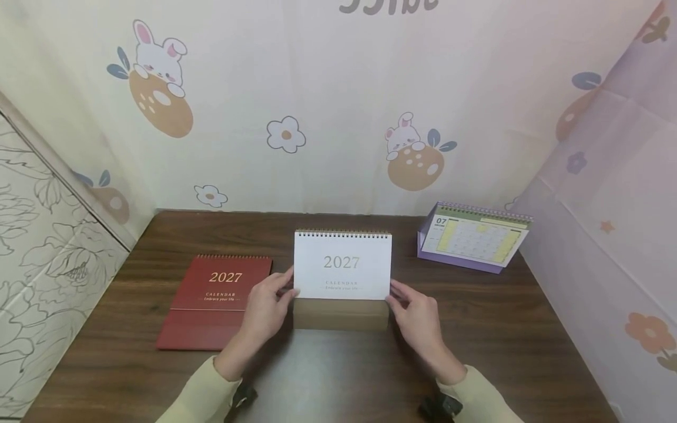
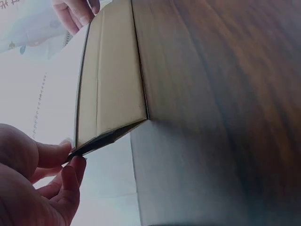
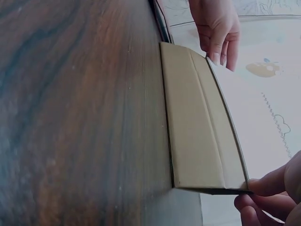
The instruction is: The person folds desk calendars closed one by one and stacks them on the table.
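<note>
A white 2027 desk calendar [image 1: 342, 258] with a spiral top and a tan cardboard base [image 1: 341, 314] stands propped up in the middle of the table. My left hand [image 1: 267, 306] pinches its left side near the lower corner of the white page, thumb in front and fingers behind. On the opposite side my right hand [image 1: 418, 314] pinches the lower right corner the same way. Both wrist views show the tan base [image 2: 117, 70] folded out in front of the page, with thumb and fingertips at its ends.
A dark red 2027 calendar [image 1: 203, 323] lies flat at the left, partly behind my left hand. At the back right a purple desk calendar [image 1: 473, 238] stands open on a 07 page. A patterned curtain [image 1: 338, 76] hangs behind the wooden table [image 1: 508, 352].
</note>
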`<state>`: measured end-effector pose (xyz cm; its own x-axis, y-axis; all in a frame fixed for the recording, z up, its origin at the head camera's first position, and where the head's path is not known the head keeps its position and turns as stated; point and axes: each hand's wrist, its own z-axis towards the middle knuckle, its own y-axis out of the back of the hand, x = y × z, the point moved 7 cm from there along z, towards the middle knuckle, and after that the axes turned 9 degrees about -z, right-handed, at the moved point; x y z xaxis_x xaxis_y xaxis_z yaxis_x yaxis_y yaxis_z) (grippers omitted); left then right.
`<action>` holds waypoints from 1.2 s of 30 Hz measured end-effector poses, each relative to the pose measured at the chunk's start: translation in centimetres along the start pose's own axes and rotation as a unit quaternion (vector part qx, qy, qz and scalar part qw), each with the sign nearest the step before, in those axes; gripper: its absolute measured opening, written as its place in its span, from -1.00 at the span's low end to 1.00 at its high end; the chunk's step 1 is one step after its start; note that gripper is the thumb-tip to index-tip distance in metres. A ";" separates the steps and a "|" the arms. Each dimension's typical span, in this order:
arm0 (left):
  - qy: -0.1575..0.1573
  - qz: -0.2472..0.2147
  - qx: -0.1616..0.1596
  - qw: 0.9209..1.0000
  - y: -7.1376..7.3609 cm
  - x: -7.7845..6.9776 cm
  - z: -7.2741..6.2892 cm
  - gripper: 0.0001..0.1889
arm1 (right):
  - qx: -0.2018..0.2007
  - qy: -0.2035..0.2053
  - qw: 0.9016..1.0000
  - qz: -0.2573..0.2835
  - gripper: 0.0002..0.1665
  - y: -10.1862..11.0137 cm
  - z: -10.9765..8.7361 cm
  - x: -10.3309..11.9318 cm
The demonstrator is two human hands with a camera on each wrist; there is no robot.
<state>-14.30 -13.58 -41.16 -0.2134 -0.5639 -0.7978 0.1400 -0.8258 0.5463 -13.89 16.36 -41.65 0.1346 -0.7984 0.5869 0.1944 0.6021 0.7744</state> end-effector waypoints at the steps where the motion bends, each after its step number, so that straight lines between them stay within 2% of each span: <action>1: 0.004 0.001 0.002 1.000 -0.1 0.1 0.0 -0.46 | 0.002 0.000 1.000 0.000 -0.61 0.0 0.0 0.0; 11: 0.041 0.038 0.053 0.997 -1.0 1.2 0.0 -0.51 | 0.062 -0.042 0.997 0.011 -0.67 -1.6 -0.2 -1.1; 18: 0.066 0.096 0.132 0.984 -2.2 2.2 -0.3 -0.55 | 0.108 -0.047 0.993 0.007 -0.68 -2.9 -0.3 -1.6; 21: 0.071 0.111 0.151 0.980 -2.5 2.4 -0.3 -0.56 | 0.123 -0.045 0.991 0.002 -0.67 -3.1 -0.4 -1.5; 25: 0.081 0.110 0.165 0.977 -2.6 2.6 -0.1 -0.57 | 0.136 -0.041 0.990 -0.011 -0.65 -3.1 -0.3 -1.4; 31: 0.112 0.106 0.190 0.970 -2.8 3.1 0.2 -0.64 | 0.167 -0.031 0.985 -0.042 -0.64 -3.1 0.2 -1.2; 36: 0.110 0.098 0.208 0.967 -2.8 3.0 0.5 -0.73 | 0.182 -0.028 0.981 -0.052 -0.63 -3.3 0.6 -1.5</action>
<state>-15.81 -12.97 -44.96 -0.0044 -0.7340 -0.6791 -0.2538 -0.6561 0.7108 -15.28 15.57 -44.88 0.0772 -0.8599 0.5045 -0.1578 0.4891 0.8578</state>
